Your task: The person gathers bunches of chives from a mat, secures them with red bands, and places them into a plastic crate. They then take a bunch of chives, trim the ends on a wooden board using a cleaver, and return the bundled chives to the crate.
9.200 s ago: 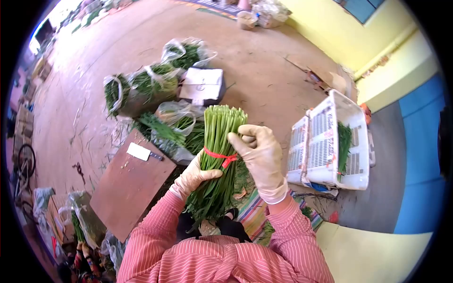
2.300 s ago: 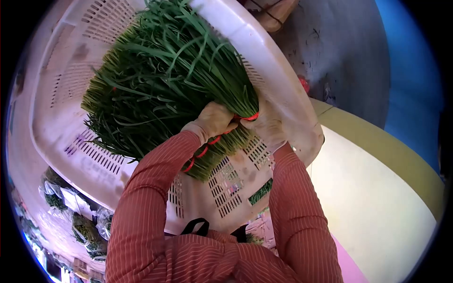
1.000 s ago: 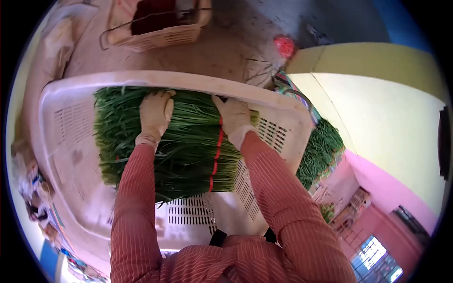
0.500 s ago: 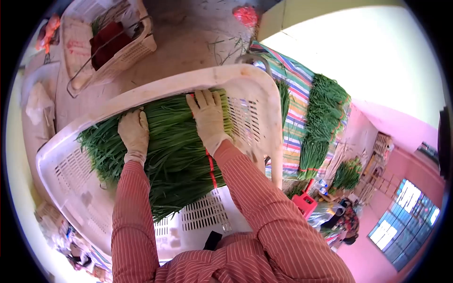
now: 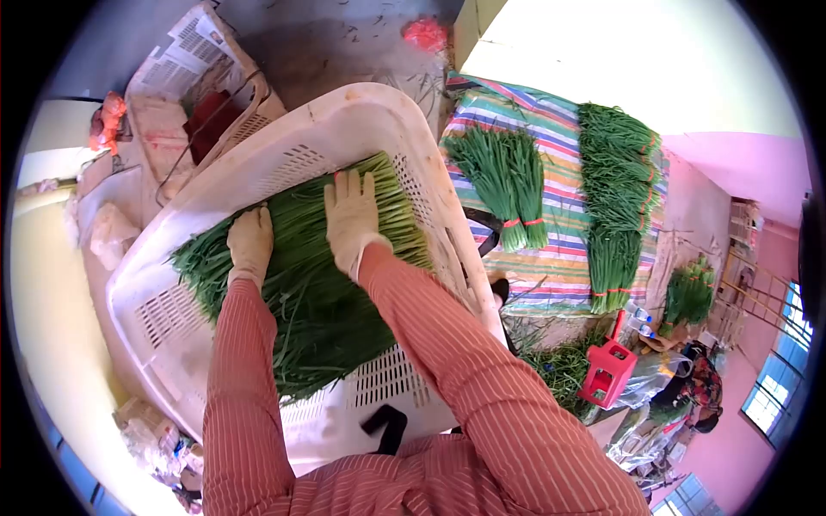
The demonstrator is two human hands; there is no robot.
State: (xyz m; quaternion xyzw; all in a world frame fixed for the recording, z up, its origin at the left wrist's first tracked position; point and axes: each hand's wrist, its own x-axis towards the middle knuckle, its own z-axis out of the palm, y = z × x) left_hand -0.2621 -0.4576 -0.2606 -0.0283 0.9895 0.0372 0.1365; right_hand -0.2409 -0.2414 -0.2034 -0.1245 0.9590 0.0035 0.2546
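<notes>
Bunches of garlic chives (image 5: 314,301) lie side by side in a large white plastic basket (image 5: 163,370), their dark leaf tips to the left and paler stems to the right. My left hand (image 5: 250,247), in a pale glove, rests on the leafy part near the far edge, fingers close together and slightly bent, tips partly hidden. Over the stem side, my right hand (image 5: 353,219), gloved too, lies flat on the chives with its fingers spread. A bit of red band shows by its fingertips. Both hands press on the bunches from above.
A second basket (image 5: 159,129) with dark red cloth stands beyond, at upper left. Right of mine, a striped sheet (image 5: 559,159) carries banded chive bunches (image 5: 615,198). A red plastic stool (image 5: 607,371) stands near loose greens (image 5: 559,365); another person (image 5: 701,387) is bent over at lower right.
The view has swung, so more of the striped sheet and its bunches shows. My hands remain on the chives; the right hand has shifted slightly leftward, and its forearm covers the long red band.
</notes>
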